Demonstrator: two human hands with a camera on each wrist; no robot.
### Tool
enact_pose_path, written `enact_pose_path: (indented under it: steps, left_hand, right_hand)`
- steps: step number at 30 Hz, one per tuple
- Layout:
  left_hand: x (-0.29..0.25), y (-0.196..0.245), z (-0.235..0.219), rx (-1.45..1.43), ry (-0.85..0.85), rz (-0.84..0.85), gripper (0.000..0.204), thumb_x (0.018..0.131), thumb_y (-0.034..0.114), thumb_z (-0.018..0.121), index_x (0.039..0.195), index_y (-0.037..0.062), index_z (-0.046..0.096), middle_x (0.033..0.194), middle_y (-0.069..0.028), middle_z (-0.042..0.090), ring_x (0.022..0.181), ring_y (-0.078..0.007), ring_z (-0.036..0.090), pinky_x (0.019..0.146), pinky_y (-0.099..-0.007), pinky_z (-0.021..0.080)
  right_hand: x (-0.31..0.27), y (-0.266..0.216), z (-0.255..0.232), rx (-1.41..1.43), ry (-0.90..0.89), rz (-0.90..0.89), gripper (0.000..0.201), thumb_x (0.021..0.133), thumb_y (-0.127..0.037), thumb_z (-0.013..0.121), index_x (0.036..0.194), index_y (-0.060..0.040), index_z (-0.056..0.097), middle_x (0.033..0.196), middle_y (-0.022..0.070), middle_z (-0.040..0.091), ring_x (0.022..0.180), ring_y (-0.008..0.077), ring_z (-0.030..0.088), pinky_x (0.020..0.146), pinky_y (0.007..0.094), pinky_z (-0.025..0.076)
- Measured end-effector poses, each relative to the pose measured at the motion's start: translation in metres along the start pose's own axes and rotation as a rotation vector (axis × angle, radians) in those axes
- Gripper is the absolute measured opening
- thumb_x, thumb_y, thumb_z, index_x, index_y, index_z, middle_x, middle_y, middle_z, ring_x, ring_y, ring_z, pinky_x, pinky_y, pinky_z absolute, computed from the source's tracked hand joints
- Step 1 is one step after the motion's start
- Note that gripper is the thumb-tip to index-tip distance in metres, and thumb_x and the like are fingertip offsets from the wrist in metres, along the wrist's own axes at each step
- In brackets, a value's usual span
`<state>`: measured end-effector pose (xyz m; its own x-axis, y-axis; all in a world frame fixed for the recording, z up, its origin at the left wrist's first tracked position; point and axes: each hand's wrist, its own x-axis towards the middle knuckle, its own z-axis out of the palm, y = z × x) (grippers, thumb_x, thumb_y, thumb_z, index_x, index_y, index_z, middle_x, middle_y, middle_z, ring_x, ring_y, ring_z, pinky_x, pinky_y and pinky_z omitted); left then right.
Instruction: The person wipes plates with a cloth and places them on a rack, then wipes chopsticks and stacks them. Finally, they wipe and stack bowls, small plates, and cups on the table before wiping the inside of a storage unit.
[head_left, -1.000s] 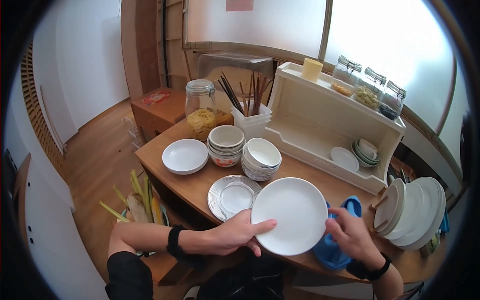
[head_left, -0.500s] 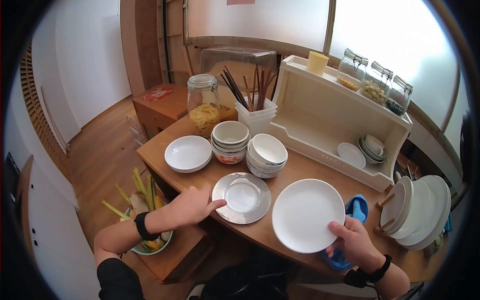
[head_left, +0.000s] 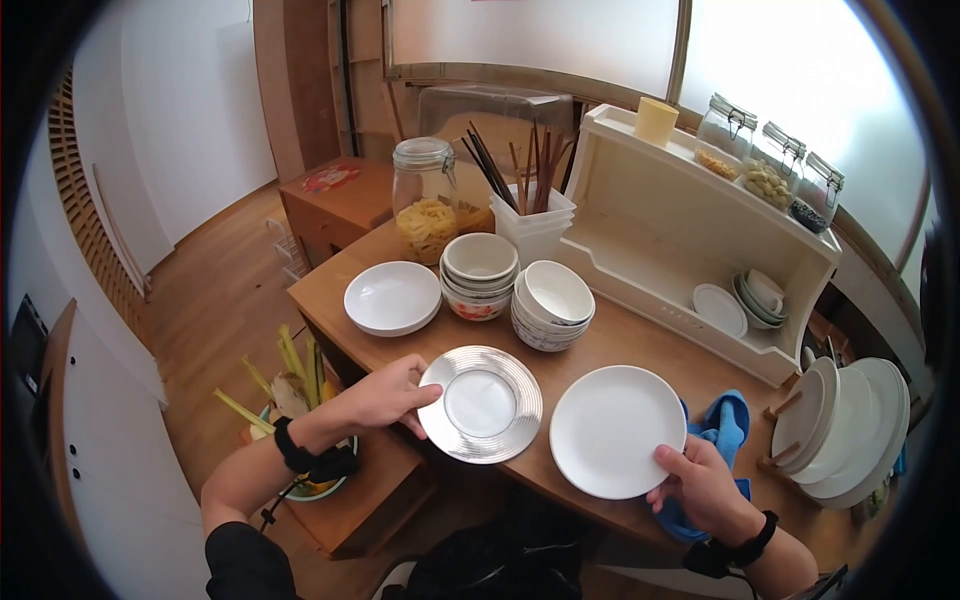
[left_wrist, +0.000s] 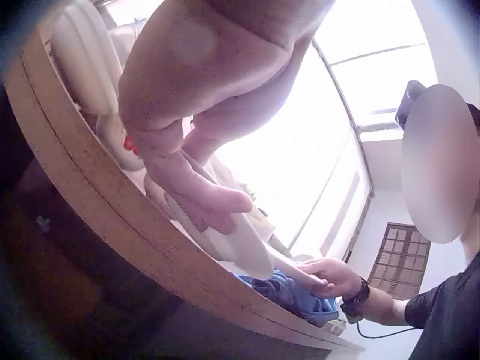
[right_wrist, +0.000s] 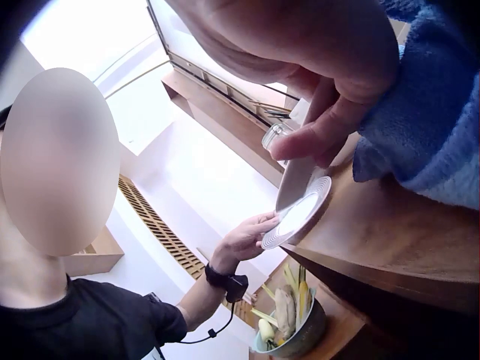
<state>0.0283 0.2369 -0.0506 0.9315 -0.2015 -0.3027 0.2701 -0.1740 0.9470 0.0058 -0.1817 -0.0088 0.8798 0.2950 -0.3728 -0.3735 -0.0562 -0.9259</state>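
My left hand (head_left: pixel 385 396) pinches the left edge of a plate with a ribbed silver rim (head_left: pixel 520 405), thumb on top. In the right wrist view, that plate (right_wrist: pixel 300 217) is tilted at the table edge. My right hand (head_left: pixel 706 488) grips a plain white plate (head_left: pixel 612 428) by its lower right edge, thumb over the rim. The two plates are side by side, faces up, at the table's front. A blue cloth (head_left: pixel 727 425) lies on the table, partly hidden behind the white plate and right hand.
Behind are a white dish stack (head_left: pixel 392 296), two bowl stacks (head_left: pixel 480 258) (head_left: pixel 556 295), a pasta jar (head_left: pixel 425 215) and a chopstick holder (head_left: pixel 533 225). A cream cabinet (head_left: pixel 690 210) stands at the back, a plate rack (head_left: pixel 785 432) at right. A vegetable basin (head_left: pixel 352 440) sits lower left.
The left hand let go of the white plate, moved left and took hold of the silver-rimmed plate. The right hand took the white plate and carried it right, off the silver-rimmed one.
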Motion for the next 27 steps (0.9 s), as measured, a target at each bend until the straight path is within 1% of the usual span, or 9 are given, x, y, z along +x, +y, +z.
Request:
enact_pose_path:
  steps: [3,6,9,12,16,19,22,25,27]
  left_hand:
    - [-0.024,0.009,-0.001,-0.084,0.041,0.015,0.034,0.105,0.023,0.056,0.118,-0.0020,0.039,0.094,-0.0165,0.070,0.072,-0.0183,0.071,0.060,-0.0273,0.062]
    - [-0.031,0.012,0.001,-0.175,-0.010,0.036,0.033,0.105,0.024,0.057,0.118,-0.0012,0.039,0.094,-0.0154,0.071,0.074,-0.0179,0.071,0.060,-0.0265,0.061]
    - [-0.028,0.017,0.021,-0.235,-0.103,0.042,0.034,0.105,0.025,0.057,0.118,-0.0008,0.039,0.096,-0.0151,0.071,0.076,-0.0179,0.071,0.061,-0.0262,0.061]
    - [-0.014,0.017,0.045,-0.258,-0.110,0.045,0.032,0.104,0.024,0.058,0.118,0.0011,0.042,0.089,-0.0106,0.071,0.062,-0.0137,0.069,0.055,-0.0252,0.060]
    - [-0.005,0.023,0.055,-0.196,-0.192,0.046,0.035,0.105,0.027,0.056,0.118,-0.0012,0.040,0.097,-0.0151,0.070,0.077,-0.0167,0.070,0.062,-0.0276,0.061]
    - [0.000,0.026,0.066,-0.141,-0.176,0.024,0.034,0.105,0.027,0.058,0.118,0.0015,0.041,0.090,-0.0117,0.070,0.066,-0.0147,0.068,0.060,-0.0263,0.060]
    - [0.008,0.021,0.067,-0.106,-0.195,-0.001,0.035,0.105,0.029,0.058,0.119,0.0013,0.041,0.091,-0.0119,0.070,0.065,-0.0146,0.068,0.059,-0.0261,0.059]
    - [0.016,0.016,0.070,-0.082,-0.197,0.004,0.036,0.105,0.030,0.058,0.119,0.0007,0.041,0.090,-0.0115,0.070,0.064,-0.0145,0.067,0.058,-0.0261,0.059]
    - [0.019,0.017,0.071,-0.039,-0.201,-0.013,0.037,0.104,0.030,0.058,0.119,0.0003,0.042,0.086,-0.0111,0.070,0.062,-0.0143,0.066,0.055,-0.0259,0.058]
  right_hand:
    - [0.005,0.002,0.002,-0.032,-0.011,0.039,0.029,0.107,-0.015,0.048,0.124,0.0088,0.049,0.094,0.0176,0.067,0.066,0.0193,0.066,0.059,0.0311,0.059]
    - [0.012,-0.004,0.012,-0.052,-0.030,0.096,0.028,0.108,-0.014,0.046,0.125,0.0084,0.048,0.095,0.0172,0.066,0.068,0.0194,0.067,0.061,0.0318,0.059]
    - [0.024,-0.003,0.021,-0.063,-0.078,0.108,0.028,0.108,-0.014,0.046,0.124,0.0080,0.049,0.097,0.0168,0.066,0.070,0.0194,0.067,0.063,0.0321,0.060]
    - [0.037,0.001,0.029,-0.057,-0.109,0.145,0.028,0.108,-0.015,0.046,0.123,0.0079,0.050,0.098,0.0163,0.066,0.070,0.0191,0.067,0.063,0.0321,0.060]
    - [0.045,0.007,0.034,-0.065,-0.110,0.163,0.030,0.109,-0.018,0.044,0.123,0.0084,0.051,0.098,0.0154,0.066,0.071,0.0191,0.067,0.064,0.0320,0.060]
    - [0.053,0.017,0.031,-0.042,-0.120,0.182,0.035,0.110,-0.023,0.043,0.121,0.0092,0.051,0.097,0.0160,0.066,0.070,0.0196,0.067,0.064,0.0320,0.060]
    - [0.050,0.010,0.034,0.104,-0.059,0.225,0.040,0.110,-0.028,0.043,0.120,0.0094,0.051,0.097,0.0170,0.066,0.072,0.0200,0.068,0.064,0.0326,0.061]
    - [0.051,0.006,0.031,0.167,-0.107,0.248,0.041,0.109,-0.029,0.047,0.123,0.0096,0.050,0.096,0.0181,0.066,0.071,0.0209,0.069,0.064,0.0325,0.061]
    - [0.052,0.007,0.038,0.017,-0.116,0.228,0.041,0.108,-0.027,0.049,0.126,0.0103,0.049,0.097,0.0191,0.066,0.071,0.0215,0.069,0.063,0.0318,0.062]
